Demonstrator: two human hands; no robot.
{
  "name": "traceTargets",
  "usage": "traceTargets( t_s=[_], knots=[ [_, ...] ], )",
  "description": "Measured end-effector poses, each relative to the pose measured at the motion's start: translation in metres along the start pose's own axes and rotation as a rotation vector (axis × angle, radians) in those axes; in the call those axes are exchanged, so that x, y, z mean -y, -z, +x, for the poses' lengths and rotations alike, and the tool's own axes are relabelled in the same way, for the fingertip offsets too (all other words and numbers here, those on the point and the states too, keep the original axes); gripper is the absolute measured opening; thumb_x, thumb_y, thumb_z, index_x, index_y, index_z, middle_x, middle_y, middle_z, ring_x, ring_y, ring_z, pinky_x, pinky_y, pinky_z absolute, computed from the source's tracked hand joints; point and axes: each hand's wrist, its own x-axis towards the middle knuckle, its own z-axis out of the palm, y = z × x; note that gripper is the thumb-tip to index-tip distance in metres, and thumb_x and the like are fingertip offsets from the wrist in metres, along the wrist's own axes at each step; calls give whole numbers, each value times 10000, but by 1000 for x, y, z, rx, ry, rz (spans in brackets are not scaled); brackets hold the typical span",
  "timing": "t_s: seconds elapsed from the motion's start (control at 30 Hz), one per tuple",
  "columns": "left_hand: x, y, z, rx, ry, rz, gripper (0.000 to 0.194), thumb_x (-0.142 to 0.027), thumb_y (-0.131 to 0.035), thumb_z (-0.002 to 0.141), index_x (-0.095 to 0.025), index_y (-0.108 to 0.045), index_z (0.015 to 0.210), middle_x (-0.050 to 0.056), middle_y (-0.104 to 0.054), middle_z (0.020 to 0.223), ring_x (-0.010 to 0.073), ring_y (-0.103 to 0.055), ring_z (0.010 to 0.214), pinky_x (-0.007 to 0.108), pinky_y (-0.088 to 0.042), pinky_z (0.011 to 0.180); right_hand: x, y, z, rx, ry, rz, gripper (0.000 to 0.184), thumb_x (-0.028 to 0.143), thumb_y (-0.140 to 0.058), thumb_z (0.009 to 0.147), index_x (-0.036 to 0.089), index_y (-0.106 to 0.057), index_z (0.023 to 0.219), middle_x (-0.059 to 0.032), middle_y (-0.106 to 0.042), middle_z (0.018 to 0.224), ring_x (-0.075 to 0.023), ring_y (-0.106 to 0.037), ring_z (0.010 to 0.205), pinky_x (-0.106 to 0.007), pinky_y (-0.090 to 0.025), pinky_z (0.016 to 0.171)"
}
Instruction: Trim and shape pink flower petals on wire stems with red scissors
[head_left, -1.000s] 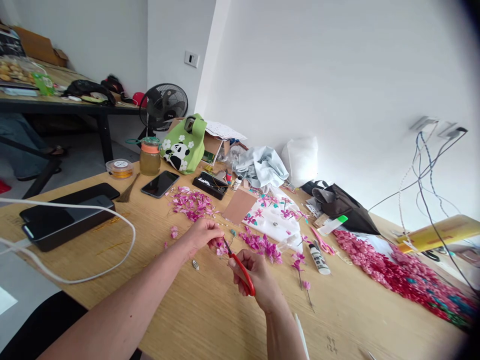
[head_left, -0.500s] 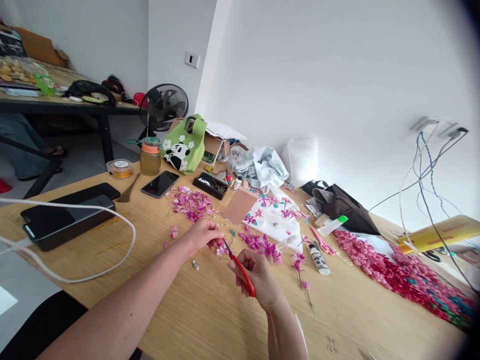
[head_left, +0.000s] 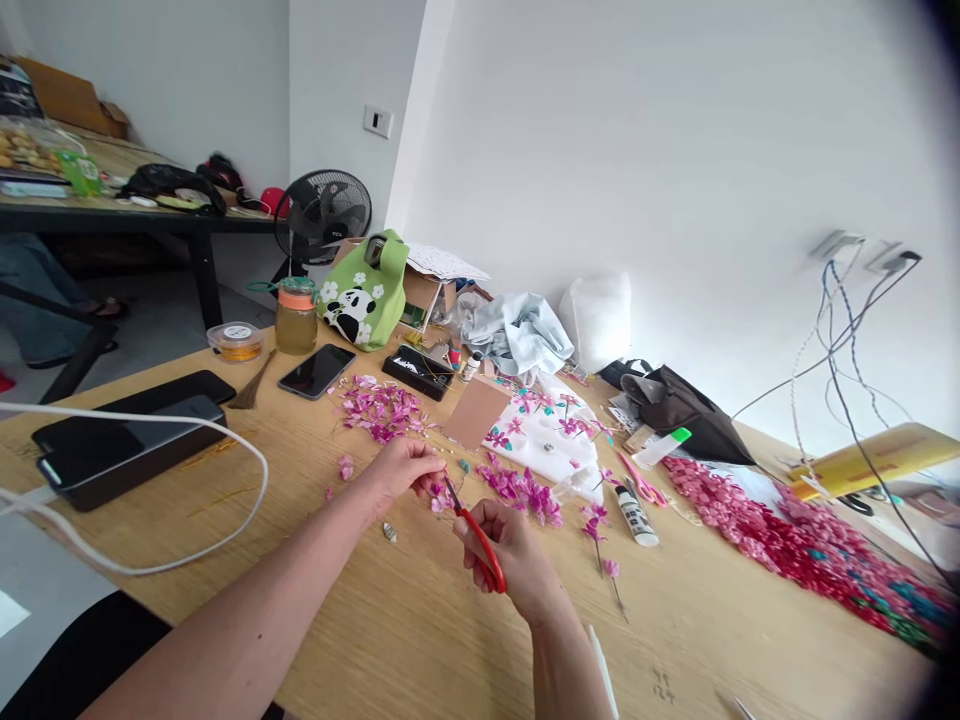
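Observation:
My right hand (head_left: 510, 555) is closed around red-handled scissors (head_left: 474, 533), whose tips point up-left at a small pink paper flower (head_left: 439, 495). My left hand (head_left: 401, 465) pinches that flower just above the wooden table (head_left: 420, 640). Loose pink flowers lie close by: one pile (head_left: 381, 408) beyond my left hand, another cluster (head_left: 525, 490) to the right of the scissors. A few stemmed flowers (head_left: 600, 525) rest further right.
A black device (head_left: 112, 440) with a white cable (head_left: 150, 560) lies at left. A phone (head_left: 318, 369), jar (head_left: 295, 315), panda bag (head_left: 366, 290), glue bottle (head_left: 637, 515), pink scissors (head_left: 639, 482), dark bag (head_left: 686, 410) and a pink flower garland (head_left: 795, 545) crowd the table. A fan (head_left: 322, 213) stands behind.
None beyond a slight shift of the camera; both hands stay together over the flower with the scissors.

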Motion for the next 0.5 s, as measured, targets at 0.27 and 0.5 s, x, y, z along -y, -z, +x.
traceTargets(
  t_s=[0.27, 0.5],
  knots=[
    [-1, -1, -2, -63, 0, -54, 193, -289, -683, 626, -140, -592, 544, -22, -537, 465, 83, -445, 443, 203, -323, 452, -1, 0, -1, 28, 42, 17, 402, 498, -709, 740, 173, -476, 699, 31, -572, 505, -71, -471, 354, -148, -312, 326],
    [-3, -2, -3, -98, -5, -127, 224, -304, -743, 605, -132, -608, 557, -29, -550, 496, 63, -440, 438, 189, -340, 459, 0, -3, -1, 33, 172, 96, 420, 524, -706, 737, 171, -477, 729, 34, -564, 545, -70, -488, 391, -153, -327, 358]
  ],
)
